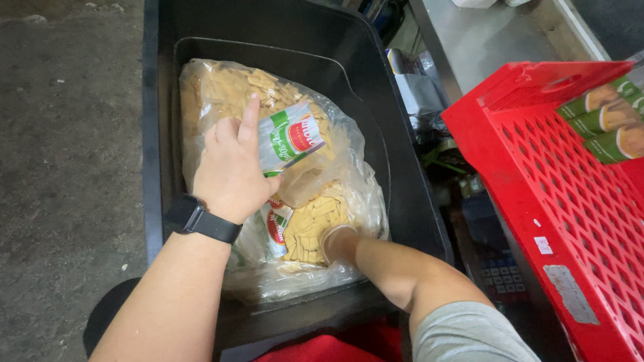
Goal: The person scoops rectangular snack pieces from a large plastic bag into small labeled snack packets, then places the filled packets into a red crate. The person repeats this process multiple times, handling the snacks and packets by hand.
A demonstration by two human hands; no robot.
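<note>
The left hand point(231, 167), a dark watch point(201, 220) at its wrist, is clenched around a small printed packet point(295, 137), white with green and red, gripping it by its near end so that the packet sticks out past the fingers to the hand's right, slightly tilted. Directly beneath this hand lies a large clear plastic bag point(349, 157) full of pale tan crackers point(231, 87), and the bag sits inside a deep black bin point(402, 194) whose walls rise on all sides of the hand. Just below the left wrist a second printed packet point(275, 228) lies in the bag among the crackers. The right hand point(335, 241) is plunged into the bag's opening, buried among the crackers nearest the body, so I cannot tell whether it grips anything. Well off to the right of that arm stands a red perforated crate point(570, 201), and at its far corner lie green packs point(610, 121) side by side. A steel counter point(483, 40) runs beyond the crate, and grey floor point(67, 134) spreads to the left of the bin.
</note>
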